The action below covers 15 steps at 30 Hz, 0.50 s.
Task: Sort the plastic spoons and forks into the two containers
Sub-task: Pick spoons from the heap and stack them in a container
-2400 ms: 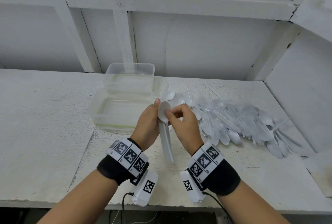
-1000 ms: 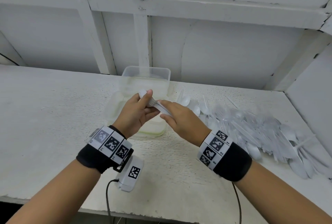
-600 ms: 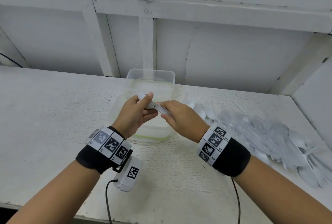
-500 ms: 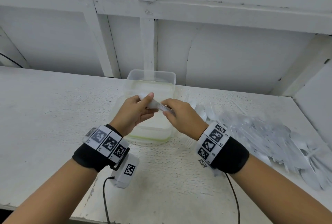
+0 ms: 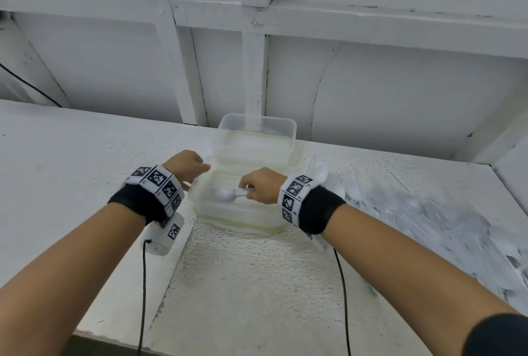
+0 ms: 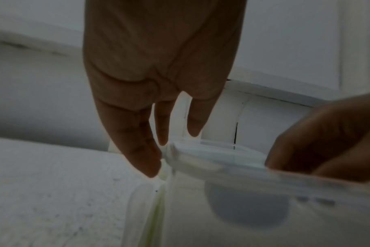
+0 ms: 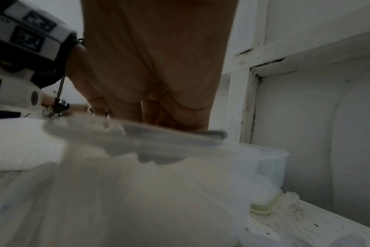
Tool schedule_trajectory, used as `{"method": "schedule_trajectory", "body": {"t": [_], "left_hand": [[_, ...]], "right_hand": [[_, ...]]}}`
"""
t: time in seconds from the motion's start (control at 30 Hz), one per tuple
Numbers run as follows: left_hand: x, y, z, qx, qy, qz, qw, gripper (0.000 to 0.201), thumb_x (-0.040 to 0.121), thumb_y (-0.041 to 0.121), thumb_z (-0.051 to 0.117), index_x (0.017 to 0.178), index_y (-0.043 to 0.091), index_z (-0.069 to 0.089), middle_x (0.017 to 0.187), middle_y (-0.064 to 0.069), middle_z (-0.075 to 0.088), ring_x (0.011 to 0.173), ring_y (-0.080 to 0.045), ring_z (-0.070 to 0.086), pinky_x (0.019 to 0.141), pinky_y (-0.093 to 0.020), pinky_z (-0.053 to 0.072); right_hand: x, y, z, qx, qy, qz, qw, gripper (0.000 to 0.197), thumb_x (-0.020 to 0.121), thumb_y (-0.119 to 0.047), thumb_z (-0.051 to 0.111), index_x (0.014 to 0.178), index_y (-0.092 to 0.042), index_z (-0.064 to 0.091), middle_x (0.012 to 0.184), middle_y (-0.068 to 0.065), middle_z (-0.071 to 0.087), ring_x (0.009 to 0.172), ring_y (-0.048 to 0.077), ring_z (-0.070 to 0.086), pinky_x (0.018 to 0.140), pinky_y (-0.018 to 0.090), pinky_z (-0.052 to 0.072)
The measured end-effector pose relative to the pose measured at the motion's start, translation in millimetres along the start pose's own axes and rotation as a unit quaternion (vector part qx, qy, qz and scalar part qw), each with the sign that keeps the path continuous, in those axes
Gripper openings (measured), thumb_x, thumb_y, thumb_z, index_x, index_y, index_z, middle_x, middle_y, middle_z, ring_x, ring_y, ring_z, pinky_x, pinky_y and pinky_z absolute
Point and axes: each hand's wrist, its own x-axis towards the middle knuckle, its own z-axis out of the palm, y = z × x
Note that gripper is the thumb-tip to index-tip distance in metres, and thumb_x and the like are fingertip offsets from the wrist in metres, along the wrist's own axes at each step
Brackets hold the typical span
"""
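Two clear plastic containers stand one behind the other, the near container and the far container. My right hand grips a stack of white plastic spoons by the handles and holds it low over the near container, bowls pointing left. In the right wrist view the spoons are a blur under my curled fingers. My left hand holds nothing, and its straight fingers hang down at the near container's left corner. A big pile of white spoons and forks lies on the table to the right.
The white table runs far to the left, with its front edge close to me. A white wall with wooden battens rises right behind the far container. Cables hang from both wrist cameras over the table's front edge.
Both hands held the spoon stack above the containers before. My left hand has let go and moved left to the near container's corner. My right hand has lowered the stack over that container.
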Motion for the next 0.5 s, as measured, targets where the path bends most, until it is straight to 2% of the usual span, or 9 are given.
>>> {"method": "schedule_trajectory", "body": {"t": [0.07,0.17,0.33,0.43,0.5], "left_hand": [[1.2,-4.1,0.7,-0.041,-0.002,-0.01,0.999,0.009,0.095,0.01,0.047,0.102,0.008,0.051,0.1,-0.017,0.058,0.085,-0.031,0.058,0.072,-0.04,0.054],[3.4,-8.8,2.0,-0.079,0.002,-0.014,0.997,0.016,0.093,0.003,0.043,0.105,0.007,0.051,0.096,-0.017,0.059,0.082,-0.029,0.058,0.071,-0.041,0.055],[2.8,-11.0,3.7,-0.102,0.007,-0.017,0.995,0.012,0.092,0.001,0.043,0.096,0.004,0.055,0.091,-0.016,0.057,0.076,-0.026,0.055,0.063,-0.035,0.053],[4.2,-13.6,4.1,-0.11,0.012,-0.019,0.994,0.013,0.092,0.002,0.044,0.098,0.004,0.055,0.09,-0.015,0.059,0.075,-0.025,0.056,0.064,-0.034,0.052],[4.4,-15.0,4.5,-0.108,0.013,-0.016,0.994,0.016,0.092,0.004,0.045,0.104,0.003,0.056,0.09,-0.015,0.059,0.077,-0.026,0.057,0.064,-0.034,0.052]], "right_hand": [[4.9,-2.7,4.0,-0.007,-0.034,-0.009,0.999,0.036,0.094,-0.015,0.052,0.13,-0.006,0.049,0.126,0.012,0.057,0.115,0.026,0.052,0.092,0.029,0.039],[6.6,-5.4,10.1,0.012,-0.043,-0.011,0.999,0.035,0.094,-0.014,0.053,0.127,-0.004,0.045,0.125,0.013,0.056,0.114,0.027,0.052,0.09,0.029,0.04],[13.6,-6.5,11.2,0.002,-0.049,-0.033,0.998,0.025,0.092,-0.007,0.051,0.115,-0.002,0.058,0.123,0.011,0.058,0.113,0.024,0.052,0.083,0.023,0.039],[18.0,-4.4,12.3,0.028,-0.048,-0.032,0.998,0.024,0.092,-0.011,0.052,0.113,-0.002,0.061,0.12,0.01,0.061,0.109,0.024,0.056,0.07,0.018,0.041],[19.8,-3.4,14.2,0.042,-0.042,-0.026,0.998,0.027,0.093,-0.015,0.053,0.117,-0.004,0.059,0.121,0.01,0.06,0.109,0.023,0.058,0.075,0.02,0.042]]}}
